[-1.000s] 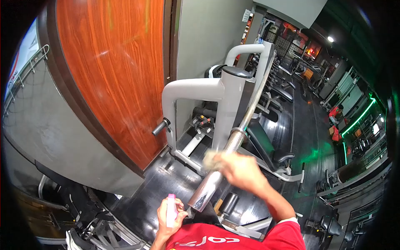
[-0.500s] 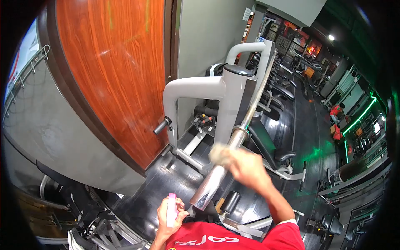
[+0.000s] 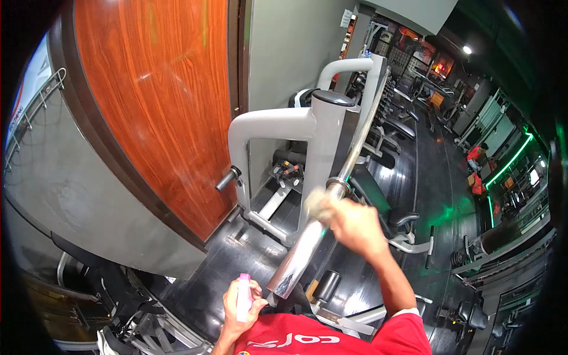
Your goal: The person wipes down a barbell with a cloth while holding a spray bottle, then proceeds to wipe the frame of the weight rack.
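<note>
My right hand (image 3: 355, 228) is closed on a pale, fuzzy-looking cloth (image 3: 319, 205), which is blurred by motion. The cloth lies against the thick chrome end of a barbell (image 3: 300, 257), just below its collar. From there the bar's thinner shaft runs away up and to the right past a grey machine upright (image 3: 326, 142). Lower down, my left hand (image 3: 241, 302) is wrapped round a small white bottle with a pink top (image 3: 243, 297), held upright left of the bar's near end.
A reddish wooden door (image 3: 160, 100) and a grey wall panel (image 3: 100, 183) are on the left. A black padded bench (image 3: 371, 192) stands right of the bar. A person in red (image 3: 475, 155) is far off at the right, near green lights.
My right hand and the cloth have moved a little up along the chrome end toward the collar. The view has shifted slightly; my left hand still holds the bottle.
</note>
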A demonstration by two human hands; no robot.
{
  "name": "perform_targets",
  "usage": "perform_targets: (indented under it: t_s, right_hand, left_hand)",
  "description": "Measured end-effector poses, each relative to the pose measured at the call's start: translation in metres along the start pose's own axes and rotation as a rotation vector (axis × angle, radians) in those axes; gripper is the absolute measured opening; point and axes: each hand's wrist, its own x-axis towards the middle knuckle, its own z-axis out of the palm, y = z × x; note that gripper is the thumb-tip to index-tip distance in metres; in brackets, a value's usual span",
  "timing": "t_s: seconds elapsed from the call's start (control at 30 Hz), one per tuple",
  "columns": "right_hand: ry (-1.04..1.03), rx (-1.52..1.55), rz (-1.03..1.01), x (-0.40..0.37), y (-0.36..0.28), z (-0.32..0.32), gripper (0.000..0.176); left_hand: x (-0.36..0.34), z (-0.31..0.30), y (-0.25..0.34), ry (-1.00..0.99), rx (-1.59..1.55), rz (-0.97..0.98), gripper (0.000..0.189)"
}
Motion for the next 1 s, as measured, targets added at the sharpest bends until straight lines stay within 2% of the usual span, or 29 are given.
perform_targets:
  t_s: [0.07, 0.1, 0.17, 0.23, 0.3, 0.37, 0.43, 0.5, 0.57, 0.63, 0.7, 0.73, 0.8, 0.83, 0.87, 0.9, 0.97, 1.0]
  right_hand:
    - [-0.237, 0.175, -0.285, -0.02, -0.03, 0.002, 0.032]
    - [-0.281, 0.322, -0.478, -0.028, -0.041, 0.002, 0.036]
    - [-0.409, 0.4, -0.527, -0.028, -0.045, -0.007, 0.041]
    - [-0.524, 0.29, -0.353, -0.012, -0.024, -0.016, 0.041]
    - [-0.197, 0.116, -0.178, 0.004, 0.002, -0.012, 0.039]
    - [0.034, -0.027, 0.117, 0.023, 0.021, -0.009, 0.033]
    - [0.128, -0.05, 0.06, 0.025, 0.022, -0.003, 0.03]
    - [-0.051, -0.034, 0.06, 0.007, -0.005, 0.0, 0.03]
    - [-0.309, 0.121, -0.22, -0.014, -0.033, -0.003, 0.033]
    - [-0.439, 0.383, -0.462, -0.028, -0.048, -0.01, 0.039]
    - [-0.524, 0.248, -0.389, -0.016, -0.031, -0.017, 0.043]
    - [-0.46, 0.266, -0.313, -0.009, -0.017, -0.018, 0.041]
    - [-0.202, 0.034, -0.107, 0.011, 0.002, -0.02, 0.035]
    - [-0.112, -0.108, 0.071, 0.023, 0.005, -0.023, 0.032]
    - [0.102, -0.092, 0.087, 0.03, 0.022, -0.009, 0.032]
    - [0.077, -0.082, 0.093, 0.032, 0.023, -0.008, 0.031]
    - [0.05, -0.084, 0.039, 0.015, -0.017, -0.011, 0.03]
    - [-0.128, -0.005, -0.099, 0.003, -0.038, -0.014, 0.03]
  left_hand:
    - [0.002, 0.002, -0.001, 0.006, 0.005, -0.016, 0.045]
    - [0.003, 0.003, -0.001, 0.002, 0.007, -0.016, 0.045]
    - [0.004, 0.003, 0.0, -0.006, -0.005, -0.005, 0.046]
    - [0.002, 0.003, 0.004, -0.002, -0.017, -0.021, 0.046]
    - [0.002, 0.002, 0.005, 0.009, -0.032, -0.029, 0.046]
    - [0.0, -0.001, 0.005, 0.012, 0.008, -0.004, 0.046]
    - [-0.003, -0.002, 0.004, 0.01, 0.013, 0.002, 0.046]
    - [-0.005, -0.001, 0.003, 0.02, 0.023, 0.004, 0.046]
    - [-0.004, 0.0, 0.001, 0.02, 0.035, 0.004, 0.045]
    - [-0.003, 0.002, 0.001, 0.014, 0.008, -0.001, 0.045]
    - [-0.004, 0.001, 0.002, 0.014, -0.017, -0.01, 0.045]
    - [-0.002, 0.001, 0.006, 0.007, 0.013, 0.019, 0.045]
    - [-0.003, 0.0, 0.007, 0.005, 0.044, 0.051, 0.045]
    - [-0.005, -0.001, 0.007, 0.001, 0.039, 0.036, 0.045]
    - [-0.007, -0.003, 0.006, -0.005, 0.034, 0.021, 0.045]
    - [-0.008, -0.004, 0.007, -0.006, 0.033, 0.021, 0.045]
    - [-0.01, -0.004, 0.006, 0.002, 0.047, 0.014, 0.045]
    - [-0.012, -0.004, 0.006, 0.008, 0.049, 0.009, 0.045]
